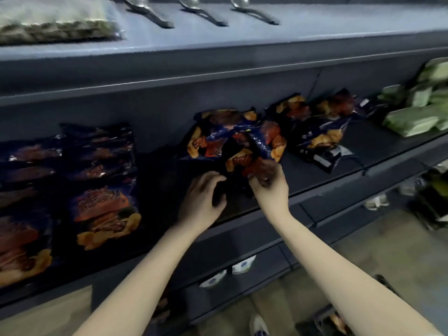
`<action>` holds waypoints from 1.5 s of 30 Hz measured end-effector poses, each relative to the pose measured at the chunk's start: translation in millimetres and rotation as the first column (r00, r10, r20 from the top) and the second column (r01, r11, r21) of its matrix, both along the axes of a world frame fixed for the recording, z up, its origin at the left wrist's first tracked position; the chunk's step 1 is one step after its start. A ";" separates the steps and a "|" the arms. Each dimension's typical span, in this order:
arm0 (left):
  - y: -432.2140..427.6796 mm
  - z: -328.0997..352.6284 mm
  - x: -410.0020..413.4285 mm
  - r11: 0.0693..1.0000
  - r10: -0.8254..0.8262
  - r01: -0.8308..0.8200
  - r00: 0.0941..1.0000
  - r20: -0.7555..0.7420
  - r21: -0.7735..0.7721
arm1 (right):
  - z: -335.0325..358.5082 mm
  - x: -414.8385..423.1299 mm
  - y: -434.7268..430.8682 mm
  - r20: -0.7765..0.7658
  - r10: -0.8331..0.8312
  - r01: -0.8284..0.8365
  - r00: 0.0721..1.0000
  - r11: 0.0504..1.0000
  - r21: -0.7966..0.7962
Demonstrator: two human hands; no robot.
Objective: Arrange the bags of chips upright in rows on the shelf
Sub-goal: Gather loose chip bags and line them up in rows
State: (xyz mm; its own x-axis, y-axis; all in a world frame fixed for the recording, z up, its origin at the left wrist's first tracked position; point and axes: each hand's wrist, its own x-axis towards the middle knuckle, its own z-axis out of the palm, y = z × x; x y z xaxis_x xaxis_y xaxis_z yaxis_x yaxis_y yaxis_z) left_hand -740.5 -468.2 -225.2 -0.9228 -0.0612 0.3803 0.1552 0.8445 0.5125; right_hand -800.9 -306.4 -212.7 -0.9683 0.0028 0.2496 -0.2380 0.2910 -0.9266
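Both hands reach into the middle shelf (339, 163). Right hand (269, 180) has its fingers pinched on the near edge of a dark blue bag of chips (232, 144), which lies in a loose heap at the shelf's centre. Left hand (203, 197) sits just beside it with fingers curled in the shadow under the same heap; whether it actually grips anything, I cannot tell.

Judging by how things lie, the job looks partly done. On the left, matching bags (101, 170) stand ordered in rows running from front to back, faces toward the aisle. The central heap and a second jumble (320, 124) to its right are not yet sorted, so roughly half the stock seems left.

The held bag lies flat and skewed, its long axis running diagonally from the near edge toward the back left of the shelf. It would need turning up on end. Green packets (417, 117) fill the far right of the shelf.
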 end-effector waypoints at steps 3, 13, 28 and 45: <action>23.4 7.7 -32.4 0.995 0.056 -0.056 0.998 0.006 0.083 | -1.7 -22.7 31.8 0.020 0.009 -0.010 1.000 0.999 0.047; 54.6 4.3 -91.5 0.945 0.318 -0.328 0.918 0.238 0.006 | -15.3 -72.1 71.4 0.150 0.239 -0.262 0.959 0.952 0.158; 48.4 60.6 -53.3 0.860 0.281 -0.326 0.945 0.170 0.393 | 30.6 -108.2 70.3 0.068 0.724 -0.722 0.687 0.690 -0.047; -12.6 61.4 3.3 0.560 0.381 -0.347 0.914 0.138 0.752 | 41.5 -92.5 -8.4 0.094 0.740 -0.702 0.667 0.665 -0.256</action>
State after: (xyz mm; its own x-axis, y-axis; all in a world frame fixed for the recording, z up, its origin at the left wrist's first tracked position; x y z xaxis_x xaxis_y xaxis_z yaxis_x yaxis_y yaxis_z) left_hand -737.1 -480.8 -163.8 -0.7426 -0.6659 0.0714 -0.0441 0.1550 0.9869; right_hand -893.4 -314.8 -171.1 -0.7102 -0.6882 0.1484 -0.1295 -0.0794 -0.9884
